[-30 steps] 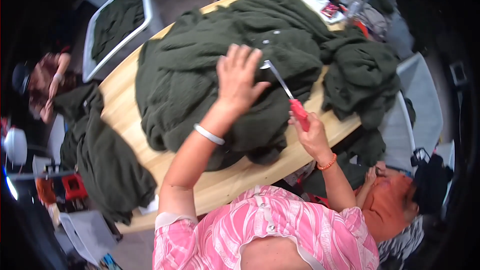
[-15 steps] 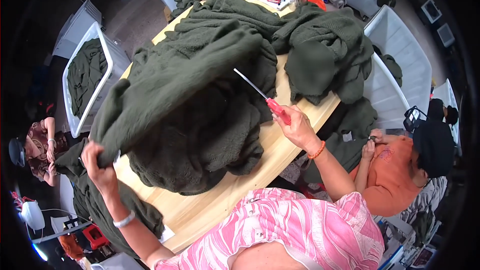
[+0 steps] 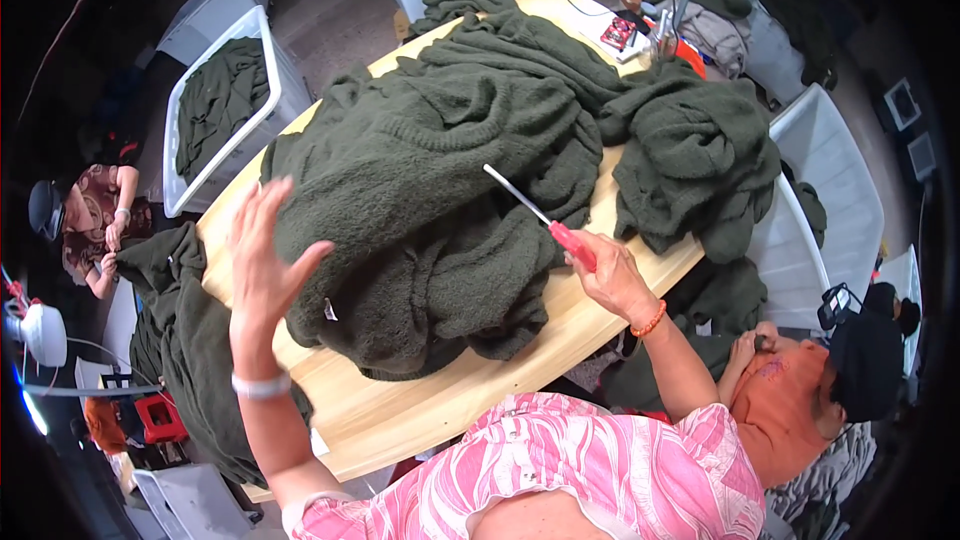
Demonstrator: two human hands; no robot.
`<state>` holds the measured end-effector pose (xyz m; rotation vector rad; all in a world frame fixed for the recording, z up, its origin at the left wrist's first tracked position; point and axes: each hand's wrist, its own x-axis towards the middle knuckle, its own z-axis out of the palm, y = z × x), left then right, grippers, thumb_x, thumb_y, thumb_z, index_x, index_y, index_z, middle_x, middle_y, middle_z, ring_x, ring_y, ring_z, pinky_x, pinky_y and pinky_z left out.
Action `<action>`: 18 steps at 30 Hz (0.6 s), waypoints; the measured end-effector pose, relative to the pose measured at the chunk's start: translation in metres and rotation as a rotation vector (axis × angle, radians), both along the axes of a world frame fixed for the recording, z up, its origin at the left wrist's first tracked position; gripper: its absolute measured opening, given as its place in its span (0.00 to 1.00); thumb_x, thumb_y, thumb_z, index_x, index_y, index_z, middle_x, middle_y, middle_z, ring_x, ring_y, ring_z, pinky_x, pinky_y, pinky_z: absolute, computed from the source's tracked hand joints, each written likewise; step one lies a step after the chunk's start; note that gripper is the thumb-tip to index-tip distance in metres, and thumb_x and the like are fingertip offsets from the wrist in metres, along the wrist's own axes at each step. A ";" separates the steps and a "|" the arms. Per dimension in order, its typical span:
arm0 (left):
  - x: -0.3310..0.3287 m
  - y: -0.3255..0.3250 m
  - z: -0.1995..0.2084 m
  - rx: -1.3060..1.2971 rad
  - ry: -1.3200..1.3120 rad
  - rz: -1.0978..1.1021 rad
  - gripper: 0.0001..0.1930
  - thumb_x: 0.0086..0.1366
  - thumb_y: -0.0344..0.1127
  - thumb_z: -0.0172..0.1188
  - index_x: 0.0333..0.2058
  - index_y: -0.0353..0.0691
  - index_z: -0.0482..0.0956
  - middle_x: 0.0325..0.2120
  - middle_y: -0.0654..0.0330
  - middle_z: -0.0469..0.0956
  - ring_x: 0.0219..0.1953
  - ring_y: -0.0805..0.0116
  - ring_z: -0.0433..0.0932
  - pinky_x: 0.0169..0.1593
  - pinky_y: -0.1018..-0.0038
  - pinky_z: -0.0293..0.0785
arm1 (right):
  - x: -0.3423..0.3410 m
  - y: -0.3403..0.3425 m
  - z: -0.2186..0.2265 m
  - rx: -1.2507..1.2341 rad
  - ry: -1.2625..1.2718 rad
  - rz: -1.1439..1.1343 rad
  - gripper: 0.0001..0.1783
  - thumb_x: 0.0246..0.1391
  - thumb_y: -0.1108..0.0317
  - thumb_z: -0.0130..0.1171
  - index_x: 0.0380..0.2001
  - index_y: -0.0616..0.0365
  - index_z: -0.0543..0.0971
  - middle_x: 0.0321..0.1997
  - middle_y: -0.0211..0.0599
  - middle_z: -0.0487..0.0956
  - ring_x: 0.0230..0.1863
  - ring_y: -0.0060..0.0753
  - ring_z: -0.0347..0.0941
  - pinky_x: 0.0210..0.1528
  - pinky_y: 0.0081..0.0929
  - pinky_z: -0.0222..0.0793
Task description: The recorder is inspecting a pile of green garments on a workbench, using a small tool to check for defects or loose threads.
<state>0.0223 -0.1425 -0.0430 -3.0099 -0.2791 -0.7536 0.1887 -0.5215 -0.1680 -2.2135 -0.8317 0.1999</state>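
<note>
In my right hand [image 3: 612, 275] is a slim tool with a red handle [image 3: 573, 245] and a thin metal shaft; the tip is too small to make out. The shaft points up and left over the dark green knitted garments [image 3: 420, 190] heaped on the table. My left hand [image 3: 265, 255] is raised at the heap's left side, fingers spread, holding nothing. Close to it, a small white label [image 3: 330, 310] shows on the heap's near edge. A second bundle of green knitwear [image 3: 690, 160] lies on the right of the table.
The wooden table [image 3: 400, 430] runs diagonally. White bins [image 3: 262, 115] holding green knitwear stand at left and right. More knitwear [image 3: 190, 340] hangs over the left end. One person [image 3: 790, 400] is close on my right; others work at the left and the far end.
My left hand has let go of the garment's edge and opened. The lifted garment has dropped onto the heap. My right hand still holds the red-handled tool, and the view has shifted.
</note>
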 end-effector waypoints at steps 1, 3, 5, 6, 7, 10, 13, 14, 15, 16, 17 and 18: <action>0.014 0.007 -0.004 -0.037 0.084 0.030 0.37 0.49 0.41 0.75 0.58 0.40 0.71 0.54 0.46 0.74 0.60 0.52 0.68 0.63 0.61 0.63 | -0.001 0.003 0.001 0.018 -0.021 0.032 0.17 0.54 0.72 0.61 0.48 0.58 0.77 0.35 0.47 0.80 0.38 0.52 0.76 0.43 0.41 0.71; 0.023 0.014 -0.007 -0.362 0.295 0.139 0.40 0.45 0.43 0.77 0.57 0.40 0.71 0.54 0.46 0.74 0.58 0.48 0.70 0.62 0.60 0.66 | -0.004 0.003 0.005 0.060 -0.030 0.077 0.17 0.53 0.73 0.61 0.48 0.59 0.77 0.37 0.49 0.80 0.40 0.54 0.76 0.45 0.42 0.71; 0.009 0.004 -0.010 -0.477 0.319 0.095 0.38 0.46 0.43 0.76 0.55 0.39 0.72 0.52 0.46 0.74 0.54 0.46 0.73 0.58 0.60 0.69 | -0.004 -0.002 0.008 0.057 -0.035 0.083 0.17 0.54 0.73 0.61 0.48 0.59 0.77 0.38 0.49 0.81 0.41 0.54 0.77 0.45 0.41 0.72; -0.004 -0.007 -0.010 -0.626 0.442 0.167 0.36 0.46 0.43 0.76 0.53 0.39 0.72 0.51 0.46 0.75 0.50 0.44 0.76 0.54 0.59 0.72 | -0.006 -0.005 0.009 0.065 -0.049 0.075 0.16 0.54 0.73 0.60 0.48 0.59 0.77 0.38 0.49 0.80 0.41 0.54 0.77 0.45 0.41 0.72; -0.019 -0.026 -0.014 -0.498 0.426 -0.004 0.34 0.47 0.43 0.75 0.52 0.38 0.72 0.49 0.47 0.75 0.46 0.43 0.77 0.51 0.58 0.73 | -0.006 -0.008 0.009 0.066 -0.024 0.075 0.16 0.54 0.73 0.60 0.48 0.59 0.77 0.38 0.49 0.80 0.41 0.54 0.77 0.45 0.41 0.72; -0.054 -0.084 -0.030 -0.449 0.653 -0.170 0.32 0.51 0.43 0.73 0.52 0.38 0.72 0.43 0.46 0.76 0.44 0.42 0.78 0.47 0.55 0.74 | -0.003 -0.013 0.006 0.031 0.069 0.052 0.13 0.56 0.72 0.58 0.46 0.57 0.76 0.37 0.49 0.80 0.41 0.57 0.76 0.43 0.46 0.71; -0.044 -0.097 -0.046 -0.504 0.923 -0.181 0.30 0.57 0.46 0.67 0.54 0.35 0.73 0.42 0.44 0.76 0.45 0.41 0.77 0.48 0.55 0.75 | -0.005 -0.012 0.001 -0.009 0.035 0.082 0.14 0.57 0.70 0.58 0.47 0.59 0.76 0.35 0.52 0.79 0.38 0.58 0.76 0.40 0.44 0.71; -0.037 -0.098 -0.052 -0.497 0.901 -0.139 0.27 0.57 0.42 0.67 0.52 0.35 0.73 0.41 0.44 0.75 0.42 0.41 0.78 0.46 0.55 0.74 | -0.007 -0.011 0.000 -0.020 0.044 0.078 0.14 0.57 0.70 0.58 0.47 0.59 0.76 0.35 0.52 0.79 0.38 0.58 0.76 0.40 0.44 0.71; -0.029 -0.100 -0.059 -0.475 0.745 -0.186 0.25 0.58 0.38 0.66 0.53 0.36 0.73 0.42 0.45 0.75 0.41 0.43 0.77 0.45 0.55 0.74 | -0.008 -0.011 -0.001 -0.027 0.043 0.086 0.14 0.57 0.70 0.58 0.47 0.59 0.76 0.35 0.52 0.79 0.38 0.59 0.76 0.40 0.44 0.71; -0.021 -0.103 -0.066 -0.443 0.636 -0.204 0.24 0.58 0.34 0.66 0.53 0.37 0.72 0.42 0.47 0.74 0.41 0.45 0.77 0.44 0.55 0.74 | -0.010 -0.011 -0.001 -0.045 0.037 0.084 0.14 0.57 0.70 0.58 0.46 0.59 0.76 0.35 0.52 0.79 0.38 0.59 0.75 0.40 0.44 0.71; -0.010 -0.106 -0.075 -0.436 0.443 -0.267 0.23 0.58 0.32 0.65 0.52 0.37 0.73 0.41 0.49 0.74 0.41 0.47 0.76 0.44 0.56 0.74 | -0.012 -0.012 -0.002 -0.041 0.048 0.075 0.13 0.57 0.70 0.58 0.46 0.58 0.75 0.34 0.52 0.79 0.37 0.59 0.75 0.40 0.44 0.71; -0.001 -0.109 -0.084 -0.420 0.272 -0.316 0.22 0.57 0.30 0.65 0.51 0.36 0.73 0.41 0.50 0.74 0.42 0.49 0.74 0.44 0.57 0.73 | -0.013 -0.014 -0.003 -0.039 0.046 0.086 0.13 0.57 0.70 0.58 0.46 0.58 0.75 0.34 0.52 0.79 0.37 0.59 0.75 0.40 0.44 0.71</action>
